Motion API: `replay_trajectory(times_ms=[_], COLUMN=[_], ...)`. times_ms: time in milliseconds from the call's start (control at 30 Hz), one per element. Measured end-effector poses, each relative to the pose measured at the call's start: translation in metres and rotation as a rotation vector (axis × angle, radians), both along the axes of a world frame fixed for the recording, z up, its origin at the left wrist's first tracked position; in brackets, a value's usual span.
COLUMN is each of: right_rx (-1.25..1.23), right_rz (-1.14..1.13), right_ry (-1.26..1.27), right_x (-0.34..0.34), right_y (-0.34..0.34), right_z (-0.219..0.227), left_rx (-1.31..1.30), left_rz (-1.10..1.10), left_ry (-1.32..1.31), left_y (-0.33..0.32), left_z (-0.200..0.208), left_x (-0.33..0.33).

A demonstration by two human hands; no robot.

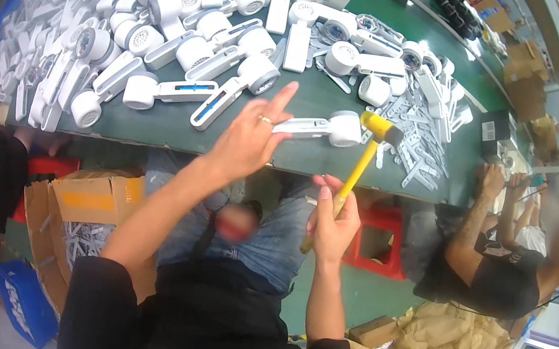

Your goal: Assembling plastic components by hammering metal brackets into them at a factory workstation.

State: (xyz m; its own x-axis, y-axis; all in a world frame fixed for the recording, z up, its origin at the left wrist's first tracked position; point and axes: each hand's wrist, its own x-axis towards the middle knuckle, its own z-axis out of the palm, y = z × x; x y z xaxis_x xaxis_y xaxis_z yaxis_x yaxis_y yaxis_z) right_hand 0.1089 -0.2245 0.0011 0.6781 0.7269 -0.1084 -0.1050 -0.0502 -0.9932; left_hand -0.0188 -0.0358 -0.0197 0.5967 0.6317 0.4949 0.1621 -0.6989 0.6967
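Observation:
My right hand [335, 220] is wrapped round the yellow handle of a mallet [358, 168], whose yellow and dark head is raised near the table's front edge. Just left of that head, a white plastic housing [345, 129] with a round head and a long handle, like a handheld fan, lies on the green table. My left hand [247, 139] has the end of its handle between thumb and fingers, with the index finger stretched out. A ring is on that hand. Beyond it lie more of these white housings [297, 46], some with blue strips in their handles.
White housings heap up over the table's left [45, 53]. Thin grey strips [417, 144] form a pile at the right. A cardboard box [83, 206] of similar strips stands on my left, by a blue crate [25, 303]. Another person [505, 259] works at right, near brown paper [457, 342].

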Motion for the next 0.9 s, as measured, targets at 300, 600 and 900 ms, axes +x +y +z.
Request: replay_trajectory(times_ms=[300,600,900], right_rx=[-0.324,-0.460,-0.676], right_rz=[0.245,0.270,0.406], right_ry=[-0.279,-0.521,-0.742], right_x=[0.008,-0.008,-0.004], right_y=[-0.026,-0.022,0.001], right_z=[0.040,0.069,0.067], left_rx=[-0.171,-0.383,-0.499], left_rz=[-0.065,-0.102,-0.104], left_ry=[0.051,0.044,0.048], left_y=[0.009,0.016,0.022], left_z=[-0.014,0.000,0.001], left_x=[0.008,0.009,0.012])
